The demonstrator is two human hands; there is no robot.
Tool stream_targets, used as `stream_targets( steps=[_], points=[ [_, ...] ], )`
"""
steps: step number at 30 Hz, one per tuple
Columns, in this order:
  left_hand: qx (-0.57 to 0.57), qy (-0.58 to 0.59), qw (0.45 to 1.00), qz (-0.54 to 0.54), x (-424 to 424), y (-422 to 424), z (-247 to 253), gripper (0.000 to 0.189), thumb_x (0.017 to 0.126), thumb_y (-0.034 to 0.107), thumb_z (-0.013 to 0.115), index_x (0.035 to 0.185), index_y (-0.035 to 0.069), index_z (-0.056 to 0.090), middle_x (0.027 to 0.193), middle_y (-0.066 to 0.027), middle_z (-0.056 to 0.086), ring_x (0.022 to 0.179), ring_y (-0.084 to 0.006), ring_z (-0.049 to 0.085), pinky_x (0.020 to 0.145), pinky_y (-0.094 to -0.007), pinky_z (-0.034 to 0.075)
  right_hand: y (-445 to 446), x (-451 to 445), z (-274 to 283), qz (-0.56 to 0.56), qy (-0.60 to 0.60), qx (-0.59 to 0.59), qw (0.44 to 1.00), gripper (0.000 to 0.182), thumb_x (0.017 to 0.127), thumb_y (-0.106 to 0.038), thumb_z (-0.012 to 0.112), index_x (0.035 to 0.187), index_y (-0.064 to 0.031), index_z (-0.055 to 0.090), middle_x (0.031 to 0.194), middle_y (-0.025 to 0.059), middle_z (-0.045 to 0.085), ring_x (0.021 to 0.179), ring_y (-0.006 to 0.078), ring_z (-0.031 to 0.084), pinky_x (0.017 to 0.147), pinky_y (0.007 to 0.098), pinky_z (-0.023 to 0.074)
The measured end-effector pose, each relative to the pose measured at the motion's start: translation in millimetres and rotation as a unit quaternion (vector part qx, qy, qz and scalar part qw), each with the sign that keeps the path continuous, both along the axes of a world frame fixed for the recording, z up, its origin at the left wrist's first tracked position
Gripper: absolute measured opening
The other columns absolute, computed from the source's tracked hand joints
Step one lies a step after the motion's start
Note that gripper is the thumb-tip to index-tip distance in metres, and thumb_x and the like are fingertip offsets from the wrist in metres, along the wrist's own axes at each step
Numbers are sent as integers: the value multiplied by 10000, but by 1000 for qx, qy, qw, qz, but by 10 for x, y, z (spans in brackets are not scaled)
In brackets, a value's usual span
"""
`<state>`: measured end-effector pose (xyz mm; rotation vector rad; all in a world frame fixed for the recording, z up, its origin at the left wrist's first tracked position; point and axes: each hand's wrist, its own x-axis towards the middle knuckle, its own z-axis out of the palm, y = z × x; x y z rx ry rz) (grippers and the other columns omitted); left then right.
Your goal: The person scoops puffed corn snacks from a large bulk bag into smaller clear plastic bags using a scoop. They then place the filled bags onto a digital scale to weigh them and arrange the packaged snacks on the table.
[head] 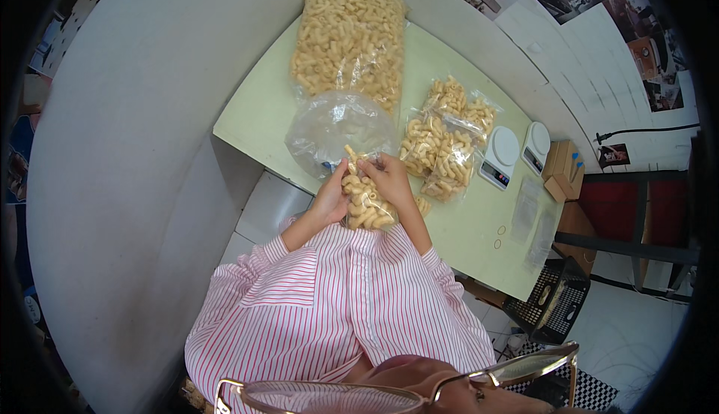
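A small clear plastic bag of curved macaroni-like snack pieces point(369, 206) hangs upright in front of the striped shirt. My left hand point(332, 195) grips its left side near the top. My right hand point(390, 175) pinches the upper right of the same bag, thumb towards the mouth. A few pieces point(351, 154) stand up at the mouth between my hands; whether they are inside the plastic cannot be made out. Just beyond my hands spreads a crumpled clear plastic sheet or bag opening point(340, 127). It adjoins a large clear bag full of the same snack point(348, 37).
Several filled small bags point(441, 138) lie right of my hands on the pale green table point(460, 245). Beyond are two white digital scales point(501, 152), a cardboard box point(563, 169), flat plastic bags point(525, 209) and two rubber bands point(501, 229). A black crate point(553, 301) stands below the table's right end.
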<state>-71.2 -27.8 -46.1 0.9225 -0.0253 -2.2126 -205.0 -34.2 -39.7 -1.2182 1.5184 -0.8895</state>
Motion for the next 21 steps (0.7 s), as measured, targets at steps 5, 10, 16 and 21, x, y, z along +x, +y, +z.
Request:
stream_targets(
  steps=[5,10,16,21],
  points=[
    [3,-1,1000,-7,20,-39,-53,329,883,334,405,1042,54,472,988,-72,527,906,-168,512,811,-314,422,-37,-11,-81,10,9,-29,999,328,762,-237,601,832,81,562,680,129,605,617,163,577,575,265,447],
    [-41,-2,999,24,-3,-48,-114,283,879,260,433,1039,30,477,984,-81,538,889,-165,530,781,-298,440,-68,-6,-12,-12,-32,3,999,315,778,-228,590,859,75,570,689,119,613,618,146,581,579,251,448],
    [-71,-19,997,9,19,-30,-45,256,874,180,434,1056,1,450,988,-97,519,897,-172,522,773,-293,449,-72,-19,71,-12,-24,8,1000,265,770,-209,603,809,54,597,698,104,619,621,132,581,580,247,448],
    [-63,-46,996,33,-3,-27,-29,202,851,152,484,991,8,506,919,-78,562,824,-146,554,724,-268,465,-71,-5,-36,-12,-9,-13,1000,215,763,-165,595,816,43,595,711,109,615,655,140,580,604,250,447]
  ],
)
